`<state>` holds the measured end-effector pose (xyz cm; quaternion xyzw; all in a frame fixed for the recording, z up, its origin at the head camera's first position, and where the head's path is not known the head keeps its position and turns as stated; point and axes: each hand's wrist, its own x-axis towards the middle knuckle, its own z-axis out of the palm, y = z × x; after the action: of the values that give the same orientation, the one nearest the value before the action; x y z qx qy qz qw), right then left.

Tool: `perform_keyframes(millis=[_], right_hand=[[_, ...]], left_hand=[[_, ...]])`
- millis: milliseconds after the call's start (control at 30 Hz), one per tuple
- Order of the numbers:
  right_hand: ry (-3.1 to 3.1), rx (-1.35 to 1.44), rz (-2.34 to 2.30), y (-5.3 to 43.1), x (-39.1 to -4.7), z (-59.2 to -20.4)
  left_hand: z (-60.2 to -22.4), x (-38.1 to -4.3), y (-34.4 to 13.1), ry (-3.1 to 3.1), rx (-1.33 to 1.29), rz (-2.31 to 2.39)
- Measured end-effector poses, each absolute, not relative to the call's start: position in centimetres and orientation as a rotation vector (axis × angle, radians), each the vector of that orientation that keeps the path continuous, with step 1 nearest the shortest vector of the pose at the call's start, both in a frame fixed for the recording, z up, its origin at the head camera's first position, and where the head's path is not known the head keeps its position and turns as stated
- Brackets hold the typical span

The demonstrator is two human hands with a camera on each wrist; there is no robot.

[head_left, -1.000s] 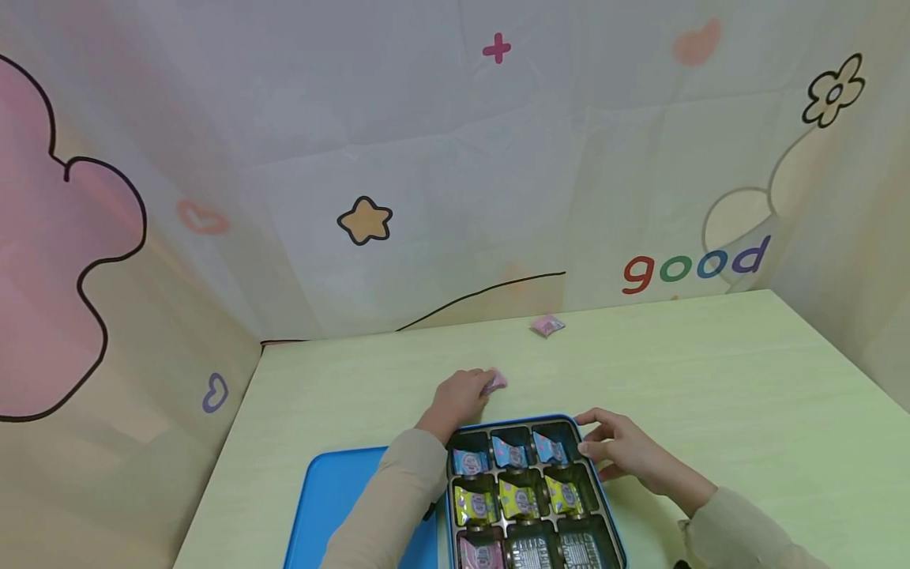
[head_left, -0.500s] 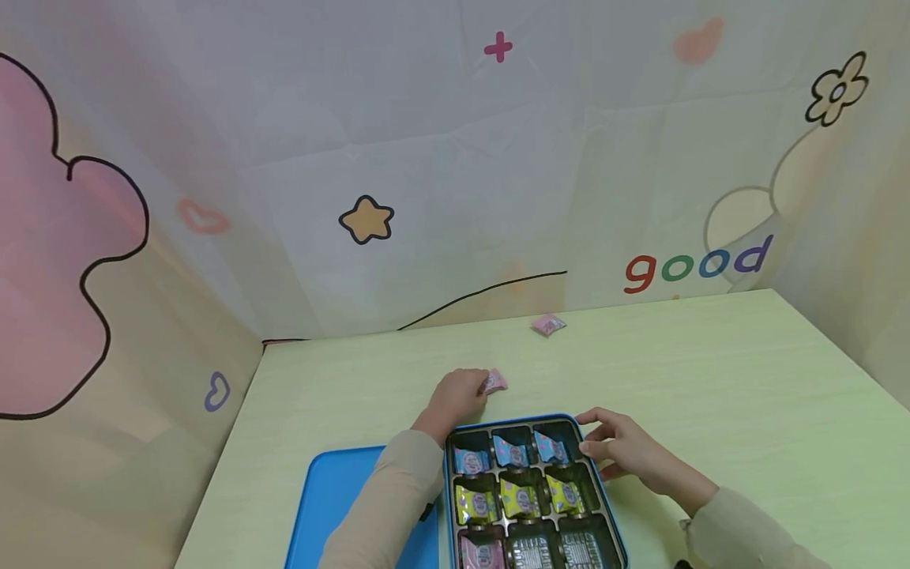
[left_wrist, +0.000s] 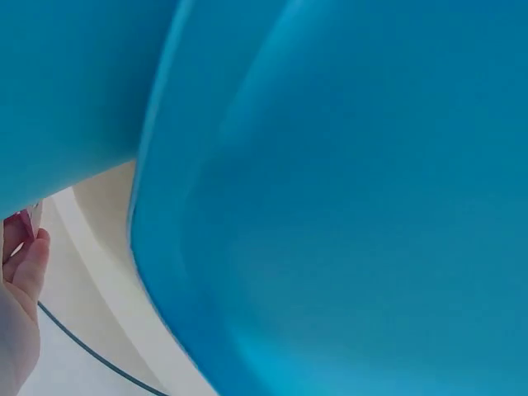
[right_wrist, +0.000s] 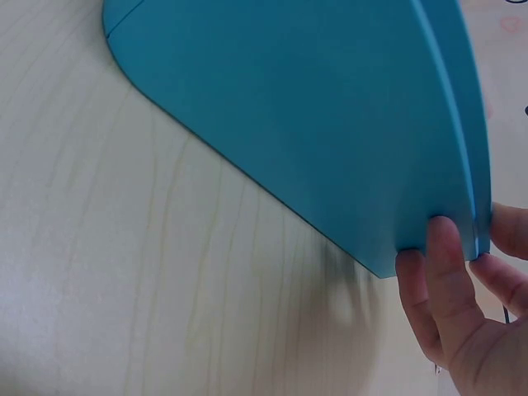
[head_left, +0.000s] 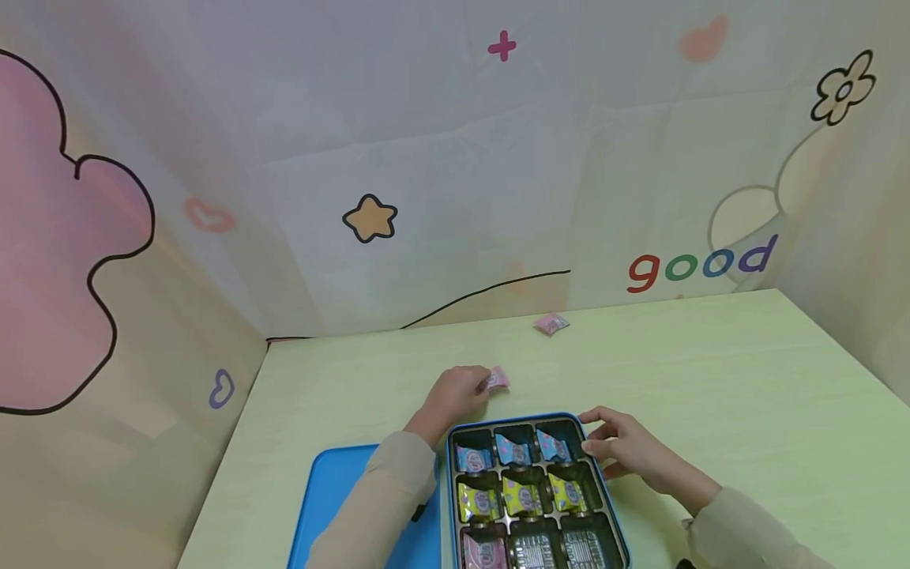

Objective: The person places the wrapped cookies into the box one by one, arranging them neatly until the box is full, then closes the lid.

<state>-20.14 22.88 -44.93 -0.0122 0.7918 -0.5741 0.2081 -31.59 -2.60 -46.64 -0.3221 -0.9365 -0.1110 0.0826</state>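
Note:
My left hand [head_left: 455,393] pinches a pink wrapped candy [head_left: 498,379] on the table behind the blue tin [head_left: 515,418]. In the left wrist view that hand [left_wrist: 21,289] shows at the left edge, the candy's pink wrapper [left_wrist: 33,216] at its fingertips. My right hand [head_left: 629,450] holds the tin's far right corner; the right wrist view shows its fingers [right_wrist: 450,272] bent against the tin's wall [right_wrist: 289,107]. Inside the tin, a black divided insert carries blue candies [head_left: 513,450] at the back, yellow ones [head_left: 522,498] in the middle and a pink one [head_left: 485,551] front left.
A blue lid [head_left: 334,490] lies left of the tin, partly under the left sleeve [head_left: 377,498]. Another pink candy [head_left: 551,323] sits near the table's back edge. Two front compartments show printed text at their bottoms. A printed cloth [head_left: 455,158] hangs behind the table [head_left: 746,395].
The left hand's fingers have settled round the pink candy, which stays in about the same place. The right hand and tin have not moved; the head view shifts slightly.

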Motion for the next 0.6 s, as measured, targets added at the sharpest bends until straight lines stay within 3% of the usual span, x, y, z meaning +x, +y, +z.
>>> perform_keyframes(millis=[600], right_hand=[[2.209,-0.030,-1.591,22.7,-20.0,-44.5]], left_hand=[[-46.2,-30.3,-4.3,-2.719,-1.017,-0.385]])
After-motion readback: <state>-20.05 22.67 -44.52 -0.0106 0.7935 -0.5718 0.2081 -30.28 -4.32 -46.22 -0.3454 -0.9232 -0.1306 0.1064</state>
